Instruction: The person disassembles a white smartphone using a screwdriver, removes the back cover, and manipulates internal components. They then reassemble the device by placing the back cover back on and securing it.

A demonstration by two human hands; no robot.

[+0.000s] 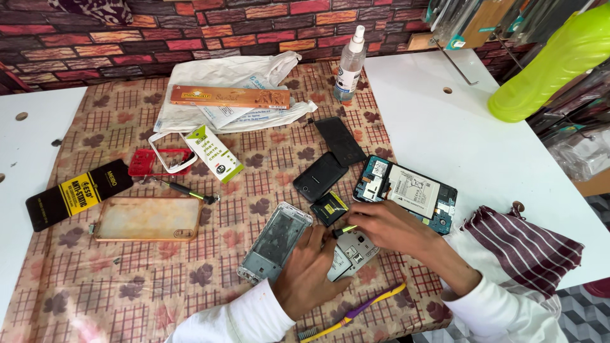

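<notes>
My left hand (pixel 309 273) presses down on a small opened phone body (pixel 353 253), holding it flat on the patterned cloth. My right hand (pixel 387 227) grips a screwdriver with a green and black handle (pixel 344 230), its tip down at the phone body. A silver phone frame (pixel 276 241) lies just left of my left hand. A small black battery (pixel 329 208) rests above the hands. An opened device showing a white battery and blue circuit board (pixel 406 190) lies beside my right hand.
A black phone back (pixel 319 176), dark cover (pixel 340 140), spray bottle (pixel 350 63), white plastic bag with an orange box (pixel 230 96), green-white packet (pixel 213 152), red and white frames (pixel 159 162), clear phone case (pixel 148 219), black pouch (pixel 77 193), second screwdriver (pixel 187 190), toothbrush (pixel 356 311), striped cloth (pixel 518 244), green bottle (pixel 553 63).
</notes>
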